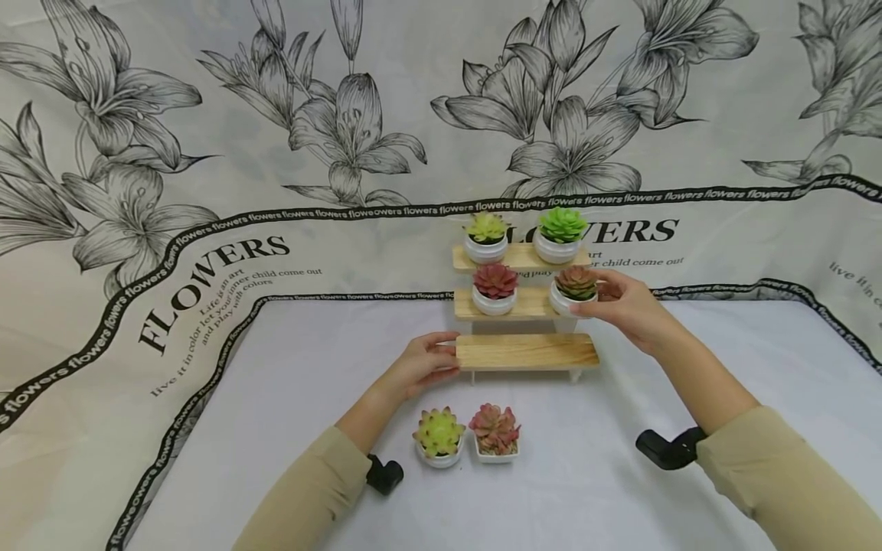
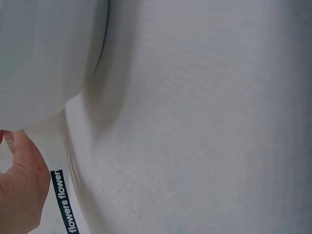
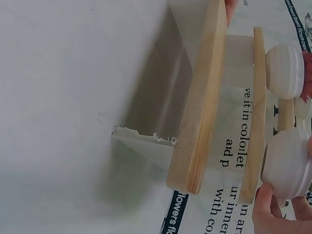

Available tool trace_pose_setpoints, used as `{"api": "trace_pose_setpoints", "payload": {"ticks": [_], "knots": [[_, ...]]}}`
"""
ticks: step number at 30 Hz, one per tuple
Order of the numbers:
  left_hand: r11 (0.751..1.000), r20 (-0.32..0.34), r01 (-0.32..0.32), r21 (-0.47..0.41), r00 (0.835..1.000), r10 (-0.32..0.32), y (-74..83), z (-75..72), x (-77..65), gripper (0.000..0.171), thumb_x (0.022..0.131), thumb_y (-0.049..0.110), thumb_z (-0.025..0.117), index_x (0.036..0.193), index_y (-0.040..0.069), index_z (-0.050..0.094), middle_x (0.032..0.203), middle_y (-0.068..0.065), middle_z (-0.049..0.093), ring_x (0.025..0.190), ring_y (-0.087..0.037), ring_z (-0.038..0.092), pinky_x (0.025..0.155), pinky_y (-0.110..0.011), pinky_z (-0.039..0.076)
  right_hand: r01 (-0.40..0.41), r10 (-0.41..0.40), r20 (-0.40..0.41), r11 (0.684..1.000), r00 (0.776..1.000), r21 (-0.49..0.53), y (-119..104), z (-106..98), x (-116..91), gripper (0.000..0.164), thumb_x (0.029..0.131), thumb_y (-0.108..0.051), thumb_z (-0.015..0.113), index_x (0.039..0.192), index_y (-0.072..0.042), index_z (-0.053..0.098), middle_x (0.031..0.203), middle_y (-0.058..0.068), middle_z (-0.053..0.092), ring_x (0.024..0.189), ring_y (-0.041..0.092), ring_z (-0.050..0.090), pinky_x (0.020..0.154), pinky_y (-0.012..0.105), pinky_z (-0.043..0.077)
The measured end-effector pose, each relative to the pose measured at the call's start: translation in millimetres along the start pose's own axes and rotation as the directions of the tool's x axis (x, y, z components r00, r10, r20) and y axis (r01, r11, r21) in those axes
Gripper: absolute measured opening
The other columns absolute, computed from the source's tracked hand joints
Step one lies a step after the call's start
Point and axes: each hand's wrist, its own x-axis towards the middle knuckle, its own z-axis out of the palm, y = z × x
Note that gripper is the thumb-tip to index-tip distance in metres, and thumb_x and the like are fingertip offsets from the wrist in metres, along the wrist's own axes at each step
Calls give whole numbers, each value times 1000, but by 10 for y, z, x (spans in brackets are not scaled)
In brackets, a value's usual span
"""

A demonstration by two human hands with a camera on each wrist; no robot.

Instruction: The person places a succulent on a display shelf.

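Seen by an onlooker across the table, a person's right hand [image 1: 630,310] grips a potted reddish-green succulent [image 1: 576,285] at the right end of the middle shelf [image 1: 530,304], while the left hand [image 1: 419,367] holds the left end of the bottom shelf [image 1: 527,352]. A red succulent [image 1: 495,283] shares the middle tier; yellow-green [image 1: 486,228] and bright green succulents [image 1: 563,227] top the stand. A spiky succulent [image 1: 439,434] and a pink succulent [image 1: 496,431] sit side by side in front.

From the left wrist, a hand shows at lower left, its fingertips partly hidden by a pale rounded form [image 2: 44,53].

From the right wrist, thumb and fingers pinch the white pot [image 3: 288,163] beside the shelf; whether its base sits fully down, I cannot tell.
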Motion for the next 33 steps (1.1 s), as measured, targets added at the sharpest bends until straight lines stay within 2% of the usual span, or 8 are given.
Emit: {"api": "trace_pose_setpoints", "payload": {"ticks": [4, 11, 17, 25, 33], "knots": [[1000, 3, 3, 6, 1000, -3, 1, -1, -5, 51, 84, -13, 55, 133, -1, 47, 101, -12, 55, 80, -15, 58, 79, -30, 56, 6, -6, -6, 1000, 1000, 4, -3, 19, 41, 81, 83, -21, 71, 147, -6, 23, 118, 12, 37, 102, 16, 40, 87, 21, 42], [1000, 3, -3, 6, 1000, 3, 8, -4, -13, 51, 84, -13, 55, 133, -1, 47, 99, -11, 55, 78, -14, 58, 78, -29, 56, 7, -7, -7, 1000, 1000, 16, -16, 61, 96, 82, 83, -21, 71, 147, -7, 23, 138, 19, 29, 113, 22, 36, 96, 35, 38], [1000, 8, -1, 6, 1000, 1, 7, -7, -13, 51, 84, -12, 55, 133, -1, 46, 100, -11, 55, 79, -14, 58, 79, -30, 55, 3, -3, -7, 1000, 1000, 26, -37, 92, 104, 82, 84, -18, 70, 148, -5, 20, 141, 24, 24, 122, 30, 29, 105, 45, 32], [1000, 7, 1, 2, 1000, -1, 6, -7, -21, 51, 84, -12, 55, 133, -1, 47, 101, -11, 55, 79, -14, 59, 78, -29, 55, 1, -1, -7, 1000, 1000, 8, -35, 99, 129, 81, 85, -18, 69, 148, -6, 20, 139, 23, 24, 114, 23, 31, 100, 40, 35], [1000, 7, 2, 4, 1000, -2, 5, -3, -7, 52, 84, -12, 55, 133, -1, 46, 104, -13, 56, 81, -15, 59, 78, -29, 55, 0, 0, -5, 1000, 1000, 17, -6, 95, 165, 83, 84, -19, 69, 149, -7, 18, 141, 23, 22, 117, 25, 29, 102, 43, 34]]}}
